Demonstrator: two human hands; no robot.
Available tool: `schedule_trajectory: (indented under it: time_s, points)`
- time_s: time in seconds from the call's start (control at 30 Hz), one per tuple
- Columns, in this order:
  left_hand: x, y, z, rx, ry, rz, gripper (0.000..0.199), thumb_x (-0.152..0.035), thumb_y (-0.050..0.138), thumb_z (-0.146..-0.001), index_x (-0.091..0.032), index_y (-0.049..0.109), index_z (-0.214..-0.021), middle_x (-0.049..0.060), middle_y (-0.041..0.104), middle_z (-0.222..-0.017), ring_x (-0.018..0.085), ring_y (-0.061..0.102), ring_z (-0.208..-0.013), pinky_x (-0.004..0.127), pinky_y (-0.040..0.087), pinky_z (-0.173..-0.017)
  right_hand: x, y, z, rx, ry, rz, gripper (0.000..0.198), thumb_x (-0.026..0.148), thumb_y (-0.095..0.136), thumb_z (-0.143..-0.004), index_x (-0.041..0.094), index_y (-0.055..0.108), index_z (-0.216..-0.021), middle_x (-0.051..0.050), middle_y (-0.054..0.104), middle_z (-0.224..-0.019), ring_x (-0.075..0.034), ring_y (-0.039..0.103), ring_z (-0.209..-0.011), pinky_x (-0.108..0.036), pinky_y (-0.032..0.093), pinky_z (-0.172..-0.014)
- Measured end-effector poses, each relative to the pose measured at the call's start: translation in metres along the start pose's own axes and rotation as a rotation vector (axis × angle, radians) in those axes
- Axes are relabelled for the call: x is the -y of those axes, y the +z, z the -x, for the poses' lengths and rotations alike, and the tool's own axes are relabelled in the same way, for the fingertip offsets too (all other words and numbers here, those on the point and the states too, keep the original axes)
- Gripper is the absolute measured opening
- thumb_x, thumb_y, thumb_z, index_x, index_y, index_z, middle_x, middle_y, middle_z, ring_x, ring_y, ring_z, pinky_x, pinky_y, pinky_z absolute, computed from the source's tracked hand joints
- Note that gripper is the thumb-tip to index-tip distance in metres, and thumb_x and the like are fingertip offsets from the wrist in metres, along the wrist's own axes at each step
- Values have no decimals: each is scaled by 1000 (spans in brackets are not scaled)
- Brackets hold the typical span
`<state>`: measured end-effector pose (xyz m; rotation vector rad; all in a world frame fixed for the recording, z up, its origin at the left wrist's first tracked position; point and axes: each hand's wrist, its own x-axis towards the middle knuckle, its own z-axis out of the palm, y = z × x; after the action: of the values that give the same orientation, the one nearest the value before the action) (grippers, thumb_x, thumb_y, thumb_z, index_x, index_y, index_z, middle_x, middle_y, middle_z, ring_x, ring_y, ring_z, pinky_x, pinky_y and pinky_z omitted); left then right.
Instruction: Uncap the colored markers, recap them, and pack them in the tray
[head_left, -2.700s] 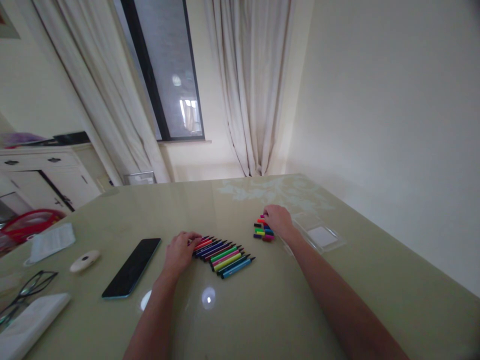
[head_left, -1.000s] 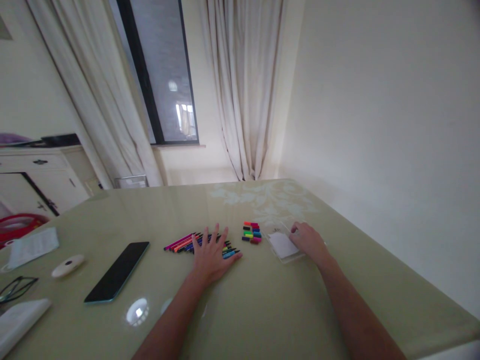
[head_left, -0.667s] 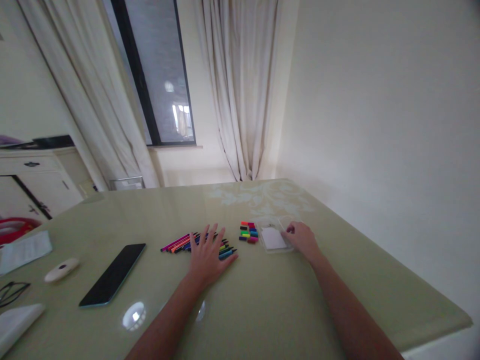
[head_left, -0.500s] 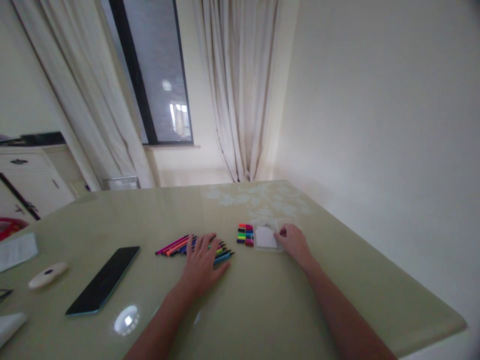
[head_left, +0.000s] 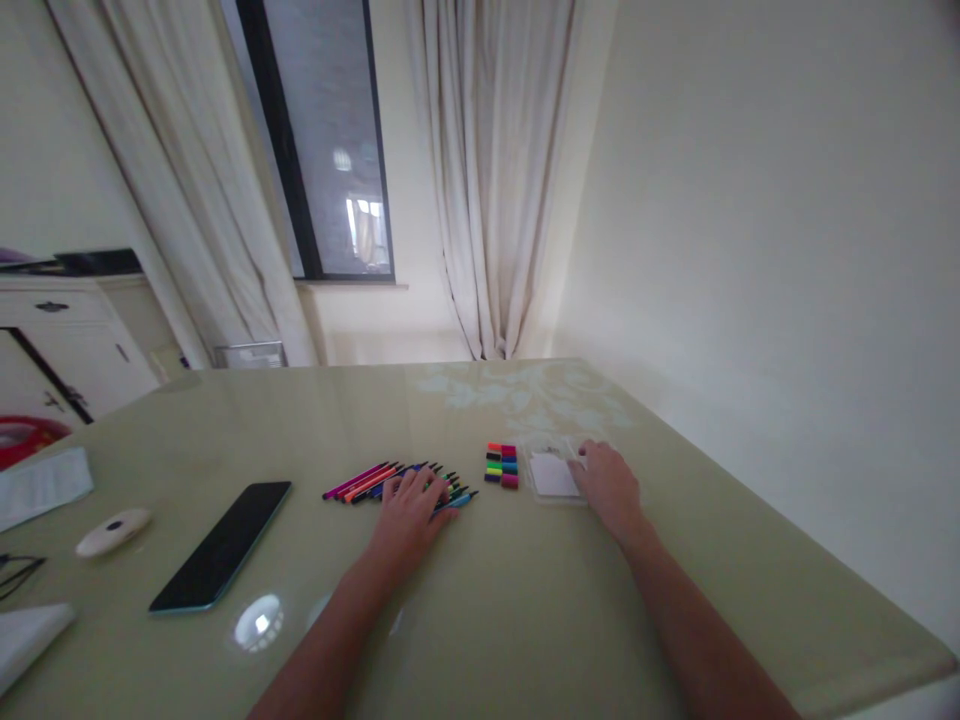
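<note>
My left hand (head_left: pixel 412 510) lies over a fanned row of coloured felt-tip pens (head_left: pixel 360 484), fingers apart and slightly bent on top of them. Part of the row is hidden under it. To the right, my right hand (head_left: pixel 611 488) grips the right side of a clear plastic case (head_left: pixel 551 499), thumb and fingers closed at its edge. A white card (head_left: pixel 555 475) lies in the case. Between the pens and the case sit several coloured pen caps (head_left: pixel 502 467), arranged in two short columns.
A dark phone or tablet (head_left: pixel 221 548) lies on the table at left, beside a white oval device (head_left: pixel 112 533). Farther left are a pale cloth or paper (head_left: pixel 45 487), a black cable (head_left: pixel 22 572) and a white object (head_left: pixel 30 640). A wall (head_left: pixel 787 300) borders the table's right side.
The view has shifted, so everything sits slightly farther right. The case has slid right, away from the caps, with my right hand. My left fingers are more bent over the pens.
</note>
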<state>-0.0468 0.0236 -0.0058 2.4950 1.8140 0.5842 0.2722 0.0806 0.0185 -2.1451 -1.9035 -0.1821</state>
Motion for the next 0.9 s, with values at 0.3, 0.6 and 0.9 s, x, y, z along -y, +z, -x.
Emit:
schedule_trajectory:
  time_s: [0.3, 0.6, 0.9]
  points:
    - [8, -3, 3, -38, 52, 87, 22, -39, 72, -89, -28, 67, -107, 4, 66, -117, 28, 54, -116, 46, 32, -100, 63, 19, 9, 98, -447, -153, 29, 23, 49, -102, 20, 70, -122, -11, 67, -121, -23, 58, -111, -31, 40, -98]
    - [6, 7, -1, -83, 71, 115, 5, -30, 66, -94, -26, 68, -97, 2, 66, -108, 24, 56, -107, 42, 33, -94, 58, 21, 11, 64, -449, -185, 26, 21, 50, -101, 21, 74, -110, -9, 68, -115, -22, 59, -106, -32, 41, -94]
    - [-12, 5, 3, -19, 171, 130, 10, -31, 72, -91, -24, 69, -98, 3, 68, -109, 25, 54, -107, 42, 33, -93, 63, 19, 12, 27, -335, -182, 23, 23, 54, -99, 18, 77, -94, -10, 70, -108, -24, 59, -102, -33, 42, -89]
